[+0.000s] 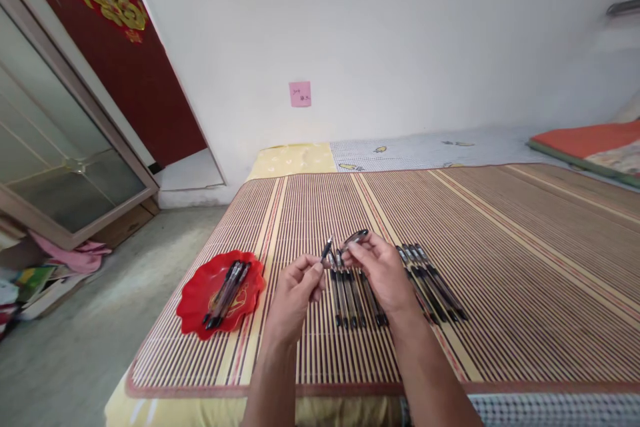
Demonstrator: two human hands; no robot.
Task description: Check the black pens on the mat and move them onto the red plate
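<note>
My left hand (300, 283) is closed around a pen (327, 249), its black grip and writing tip pointing up and away. Close to that tip, my right hand (377, 267) pinches what looks like a pen cap (357, 237), partly clear with a dark end. The two pieces are apart. On the mat below and between the hands lies a row of black pens (351, 300), side by side; my right hand hides some of them. Another group of pens (435, 283) rests just right of my right wrist. Several more pens (229, 297) lie in a red scalloped plate (195, 297) on the left.
A striped bamboo mat (525, 293) covers the bed, whose left side drops to a grey floor (115, 320). Folded orange bedding (590, 147) sits at the far right. A pink note (300, 94) is stuck on the white wall. A glass-panelled door (60, 147) stands at the left.
</note>
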